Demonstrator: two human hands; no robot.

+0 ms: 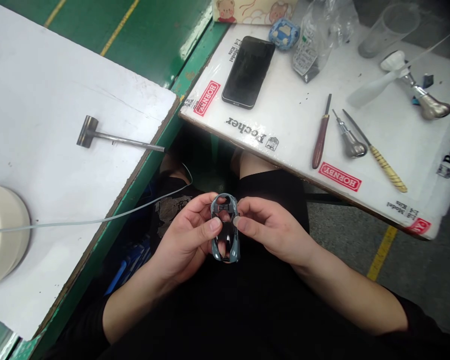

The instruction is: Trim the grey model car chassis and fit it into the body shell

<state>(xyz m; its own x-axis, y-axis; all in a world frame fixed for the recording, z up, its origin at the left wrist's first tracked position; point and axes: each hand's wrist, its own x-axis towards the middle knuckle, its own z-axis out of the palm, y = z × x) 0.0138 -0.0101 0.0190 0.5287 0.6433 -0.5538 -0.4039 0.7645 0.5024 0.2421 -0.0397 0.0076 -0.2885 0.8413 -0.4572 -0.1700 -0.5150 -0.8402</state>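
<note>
Over my lap, both hands hold a small grey-blue model car body (216,254) with openings through its shell. My left hand (191,231) grips its left side, the thumb lying on top and fingertips showing through an opening. On the other side my right hand (268,225) pinches the edge, its thumb pressed near the middle of the shell. Dark parts fill some of the car body's centre; whether a separate small piece is between the fingers I cannot tell.
On the left table lie a steel hammer (97,134) and a cream round container (7,235); a thin tube (135,209) crosses toward my lap. The right table bears a phone (248,72), a wooden-handled tool (321,135), a metal-handled tool (350,140), a file (382,162), a plastic bag (315,45) and a clear cup (390,30).
</note>
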